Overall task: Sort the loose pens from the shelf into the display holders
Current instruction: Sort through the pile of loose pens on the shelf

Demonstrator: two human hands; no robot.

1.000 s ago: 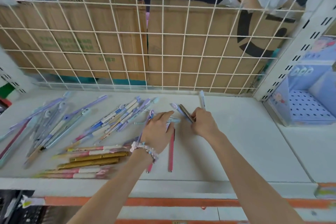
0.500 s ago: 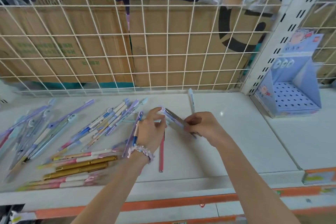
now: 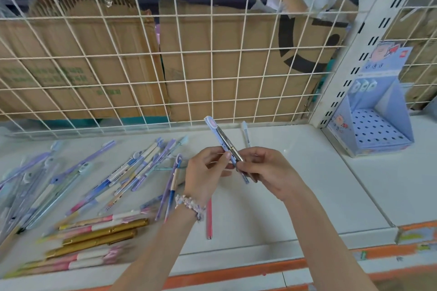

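Both hands hold a small bunch of pens (image 3: 222, 139) lifted above the white shelf (image 3: 295, 186), tips pointing up and back. My left hand (image 3: 205, 172) pinches the bunch from the left. My right hand (image 3: 262, 168) grips it from the right, lower down. The bunch has a light-blue capped pen and a dark metallic one. Several loose pens (image 3: 132, 172) in purple, blue and white lie scattered on the shelf to the left. A blue display holder (image 3: 378, 120) with a perforated base stands at the right, beyond the upright post.
Gold pens (image 3: 99, 236) and pink-white pens (image 3: 71, 262) lie near the front left edge. A red pen (image 3: 209, 220) lies below my left wrist. One white pen (image 3: 244, 132) lies near the wire grid (image 3: 189, 66). Cardboard boxes stand behind the grid.
Both hands have lifted the bunch of pens off the shelf and raised it. The camera has turned right, bringing the blue holder further into view.
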